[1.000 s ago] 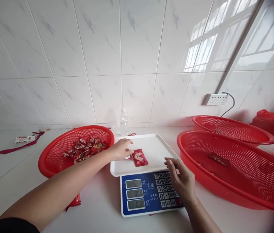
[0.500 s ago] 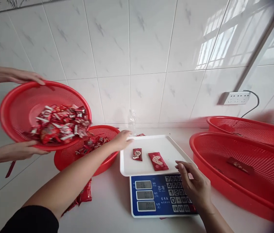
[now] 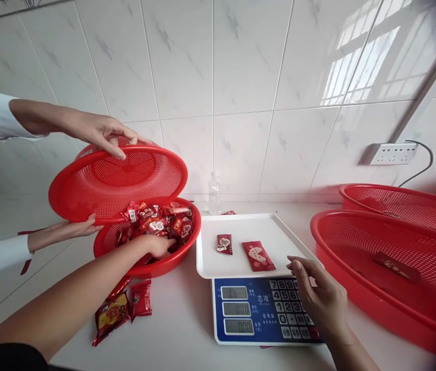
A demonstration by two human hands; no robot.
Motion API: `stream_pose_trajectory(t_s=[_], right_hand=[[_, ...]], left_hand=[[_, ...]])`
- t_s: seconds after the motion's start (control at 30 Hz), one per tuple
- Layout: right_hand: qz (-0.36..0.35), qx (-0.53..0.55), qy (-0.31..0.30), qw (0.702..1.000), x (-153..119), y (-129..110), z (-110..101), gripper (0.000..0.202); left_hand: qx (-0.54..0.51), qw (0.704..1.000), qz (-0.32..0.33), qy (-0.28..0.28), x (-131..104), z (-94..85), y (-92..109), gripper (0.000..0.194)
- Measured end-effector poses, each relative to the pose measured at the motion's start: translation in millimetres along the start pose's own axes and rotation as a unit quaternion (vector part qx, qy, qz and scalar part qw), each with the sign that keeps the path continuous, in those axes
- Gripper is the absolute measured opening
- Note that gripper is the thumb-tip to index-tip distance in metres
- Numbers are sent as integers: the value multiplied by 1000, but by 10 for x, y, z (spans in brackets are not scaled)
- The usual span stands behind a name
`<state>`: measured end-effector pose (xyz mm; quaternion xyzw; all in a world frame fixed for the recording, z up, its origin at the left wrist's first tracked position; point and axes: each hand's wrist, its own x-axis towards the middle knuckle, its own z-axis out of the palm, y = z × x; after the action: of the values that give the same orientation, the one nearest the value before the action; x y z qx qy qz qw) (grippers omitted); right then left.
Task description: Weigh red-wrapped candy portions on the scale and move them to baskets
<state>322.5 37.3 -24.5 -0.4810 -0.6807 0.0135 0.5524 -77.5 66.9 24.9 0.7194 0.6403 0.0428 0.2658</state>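
My left hand [image 3: 161, 246] reaches into a red mesh basket [image 3: 193, 247], among red-wrapped packets [image 3: 156, 225]; its fingertips are partly hidden. Above it, another person's hands tilt a second red basket [image 3: 125, 178] over the first, its inside largely bare. At the right, my right hand [image 3: 320, 291] hovers by the tray's right edge and the scale's keypad, thumb and fingers drawn together, with nothing visible in them. On the white tray [image 3: 237, 224] of the blue digital scale [image 3: 268, 330] lie a small red packet [image 3: 224, 244] and a larger red packet [image 3: 258, 256].
Red packets [image 3: 141, 299] lie on the white counter in front of the left basket. Two red baskets [image 3: 388, 304] stand at the right, the nearer holding a dark red packet [image 3: 396, 267]. A clear plastic bottle [image 3: 215, 193] stands behind the tray. A power strip [image 3: 391, 153] is on the wall.
The other person's basket has moved right and tipped up, and its packets are now in the lower basket. My left hand has moved from the tray's edge down left into that basket.
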Motion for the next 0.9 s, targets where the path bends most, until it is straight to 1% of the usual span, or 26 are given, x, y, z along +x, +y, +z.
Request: stream_pose_trajectory(t_s=[0.07, 0.13, 0.27, 0.4, 0.47, 0.53, 0.63, 0.8, 0.9], right_hand=[[1, -4, 3, 1000, -1, 6, 3, 34], [0, -1, 2, 1000, -3, 12, 2, 34], [-6, 9, 2, 1000, -4, 12, -10, 33], [2, -1, 0, 1000, -2, 1, -19, 34], [4, -3, -1, 1000, -5, 1, -19, 34], [2, -4, 0, 1000, -11, 9, -17, 34], [-2, -3, 4, 1000, -18, 23, -15, 33], [-10, -8, 3, 1000, -10, 29, -21, 33], [-11, -6, 1, 1000, -4, 31, -19, 33]], left_hand=[[3, 1000, -14, -23, -20, 3, 35, 33], [4, 999, -23, -35, -48, 3, 78, 28], [-9, 999, -23, -27, -110, -41, 140, 21], [-47, 999, -8, -9, -186, -190, 161, 14], [-71, 997, -1, 12, -233, -292, 175, 14], [-94, 995, 0, 41, -279, -388, 200, 18], [-126, 988, -11, 85, -337, -480, 246, 21], [-186, 971, -33, 145, -384, -495, 311, 16], [-232, 955, -37, 180, -382, -485, 346, 18]])
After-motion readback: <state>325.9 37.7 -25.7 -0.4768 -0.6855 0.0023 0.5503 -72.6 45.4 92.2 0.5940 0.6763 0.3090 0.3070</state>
